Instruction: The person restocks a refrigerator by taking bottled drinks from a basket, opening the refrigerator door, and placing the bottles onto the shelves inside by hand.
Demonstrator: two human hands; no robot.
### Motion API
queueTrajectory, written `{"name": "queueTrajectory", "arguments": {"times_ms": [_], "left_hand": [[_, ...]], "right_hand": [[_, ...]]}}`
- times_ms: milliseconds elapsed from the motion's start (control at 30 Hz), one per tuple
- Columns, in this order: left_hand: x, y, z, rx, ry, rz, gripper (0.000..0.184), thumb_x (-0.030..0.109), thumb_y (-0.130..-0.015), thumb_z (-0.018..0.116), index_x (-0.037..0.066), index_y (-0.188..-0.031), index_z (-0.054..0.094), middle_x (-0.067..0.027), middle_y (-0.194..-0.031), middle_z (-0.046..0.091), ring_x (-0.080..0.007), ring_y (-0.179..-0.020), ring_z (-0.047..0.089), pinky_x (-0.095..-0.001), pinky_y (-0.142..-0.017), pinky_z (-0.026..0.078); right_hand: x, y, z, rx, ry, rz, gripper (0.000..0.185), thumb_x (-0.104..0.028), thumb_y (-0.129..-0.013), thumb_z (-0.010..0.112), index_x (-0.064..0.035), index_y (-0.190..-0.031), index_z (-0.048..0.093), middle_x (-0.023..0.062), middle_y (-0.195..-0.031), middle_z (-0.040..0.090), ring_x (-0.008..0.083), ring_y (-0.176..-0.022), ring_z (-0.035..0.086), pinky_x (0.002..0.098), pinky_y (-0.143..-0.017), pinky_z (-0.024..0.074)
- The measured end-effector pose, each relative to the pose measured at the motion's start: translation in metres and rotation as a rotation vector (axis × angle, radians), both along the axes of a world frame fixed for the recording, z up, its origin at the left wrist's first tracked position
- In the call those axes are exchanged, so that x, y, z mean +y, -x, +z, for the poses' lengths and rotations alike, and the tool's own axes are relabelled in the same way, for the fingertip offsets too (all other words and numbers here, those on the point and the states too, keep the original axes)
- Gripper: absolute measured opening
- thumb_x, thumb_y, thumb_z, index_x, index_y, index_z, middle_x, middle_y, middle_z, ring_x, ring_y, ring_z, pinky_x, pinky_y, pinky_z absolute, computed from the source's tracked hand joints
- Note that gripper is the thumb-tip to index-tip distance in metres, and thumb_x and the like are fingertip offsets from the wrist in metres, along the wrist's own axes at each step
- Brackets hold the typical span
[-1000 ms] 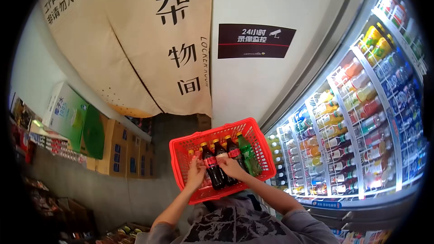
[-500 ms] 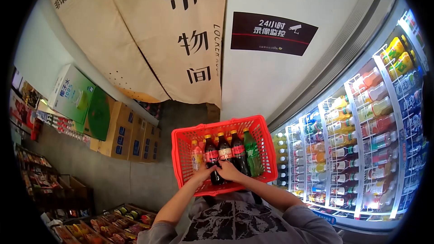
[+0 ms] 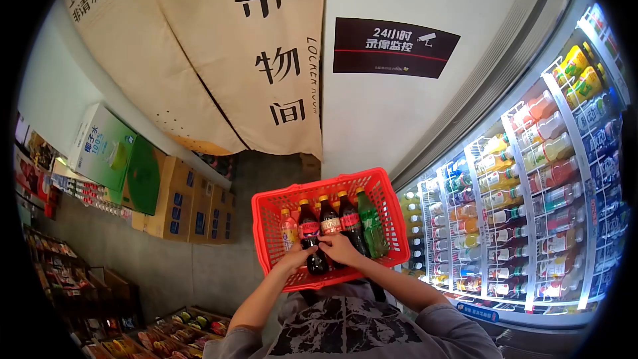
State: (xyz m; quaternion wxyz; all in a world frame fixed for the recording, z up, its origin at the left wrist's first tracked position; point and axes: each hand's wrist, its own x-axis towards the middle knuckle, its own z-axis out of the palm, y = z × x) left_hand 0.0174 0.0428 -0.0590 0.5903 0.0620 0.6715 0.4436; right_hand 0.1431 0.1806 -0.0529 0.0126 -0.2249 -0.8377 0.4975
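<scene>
A red plastic basket (image 3: pixel 266 244) sits in front of my body with several drink bottles lying in a row, caps pointing away. My left hand (image 3: pixel 296 258) is closed around the lower half of a cola bottle (image 3: pixel 309 227), its thumb across the front. From the other side my right hand (image 3: pixel 341 251) reaches in, curled fingertips against the same bottle. It covers the lower part of a neighbouring cola bottle with a pale label (image 3: pixel 329 221). To the right are another cola bottle (image 3: pixel 350 223) and a green bottle (image 3: pixel 372 225); a pink-and-yellow bottle (image 3: pixel 288 229) is at the left.
A lit drinks cooler (image 3: pixel 525 213) with stocked shelves runs along the right. Cardboard boxes (image 3: pixel 174 199) and a green-and-white carton (image 3: pixel 113 156) stand left on the grey floor. Snack racks (image 3: pixel 179 332) are at lower left. A beige curtain (image 3: pixel 219 46) hangs ahead beside a white wall.
The view has shifted slightly. Both hands sit a little lower on the cola bottle, showing more of its label. The basket stays in nearly the same place.
</scene>
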Motion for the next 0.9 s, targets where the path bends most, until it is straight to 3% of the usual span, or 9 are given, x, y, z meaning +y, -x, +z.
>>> {"name": "queueTrajectory", "arguments": {"times_ms": [67,200,267,367,567,733,833,900], "left_hand": [[-0.004,0.005,0.011,-0.057,-0.031,0.001,0.049,0.017,-0.092,0.067,0.007,-0.134,0.043,-0.0095,-0.113,0.062,-0.0212,-0.098,0.065,-0.0358,-0.076,0.055],[-0.01,0.005,0.052,-0.208,-0.049,0.06,0.054,0.017,-0.093,0.066,0.005,-0.138,0.039,-0.0115,-0.12,0.059,-0.0221,-0.102,0.064,-0.0365,-0.082,0.056],[-0.02,0.003,0.046,-0.186,-0.104,0.072,0.055,0.018,-0.093,0.067,0.004,-0.138,0.039,-0.0112,-0.12,0.058,-0.0213,-0.103,0.063,-0.0361,-0.082,0.056],[-0.028,0.002,0.057,-0.135,-0.174,0.068,0.058,0.019,-0.092,0.068,0.002,-0.139,0.038,-0.0098,-0.118,0.056,-0.0191,-0.102,0.061,-0.0343,-0.082,0.055],[-0.033,0.004,0.078,-0.029,-0.254,0.003,0.059,0.015,-0.092,0.068,0.002,-0.141,0.037,-0.0065,-0.114,0.055,-0.0141,-0.098,0.055,-0.0276,-0.084,0.048],[-0.034,0.006,0.078,0.029,-0.429,-0.027,0.074,0.012,-0.093,0.067,0.0,-0.151,0.022,-0.0054,-0.123,0.052,-0.0124,-0.107,0.051,-0.0256,-0.088,0.046],[-0.036,0.004,0.084,0.06,-0.458,-0.027,0.067,0.016,-0.093,0.067,0.004,-0.148,0.03,-0.002,-0.111,0.057,-0.0101,-0.093,0.054,-0.0272,-0.078,0.048],[-0.036,0.003,0.066,0.057,-0.551,-0.062,0.067,0.015,-0.094,0.065,0.003,-0.149,0.029,-0.0036,-0.116,0.056,-0.0114,-0.1,0.054,-0.0275,-0.084,0.047]], "right_hand": [[0.001,0.001,0.009,-0.051,0.211,-0.093,0.042,-0.032,-0.089,0.068,-0.003,-0.12,0.063,0.0185,-0.11,0.068,0.0265,-0.105,0.067,0.0348,-0.084,0.0531],[-0.006,0.004,0.022,-0.226,0.234,-0.12,0.048,-0.033,-0.092,0.067,-0.0015,-0.126,0.057,0.0152,-0.112,0.067,0.0213,-0.102,0.066,0.033,-0.081,0.0533],[-0.008,0.002,0.032,-0.091,0.785,-0.061,0.05,-0.03,-0.095,0.064,0.0007,-0.132,0.05,0.0119,-0.117,0.064,0.017,-0.104,0.061,0.0315,-0.08,0.0522],[-0.016,0.003,0.041,-0.084,0.855,-0.125,0.045,-0.028,-0.096,0.063,0.002,-0.128,0.053,0.0094,-0.115,0.063,0.0145,-0.104,0.057,0.0305,-0.089,0.047],[-0.035,0.004,0.055,0.151,0.722,-0.21,0.05,-0.028,-0.096,0.064,0.0019,-0.134,0.049,0.01,-0.118,0.062,0.014,-0.106,0.057,0.03,-0.092,0.0458],[-0.052,-0.002,0.081,0.195,0.594,-0.346,0.057,-0.027,-0.096,0.064,0.0025,-0.14,0.043,0.0096,-0.116,0.063,0.0127,-0.104,0.058,0.0286,-0.09,0.0468],[-0.059,-0.009,0.071,0.177,0.476,-0.417,0.058,-0.022,-0.095,0.064,0.0019,-0.142,0.041,0.0066,-0.116,0.062,0.0094,-0.104,0.055,0.027,-0.09,0.0461],[-0.068,-0.016,0.069,0.174,0.416,-0.453,0.057,-0.018,-0.095,0.065,0.0009,-0.143,0.041,0.0043,-0.118,0.061,0.0069,-0.106,0.053,0.0262,-0.092,0.0449]]}}
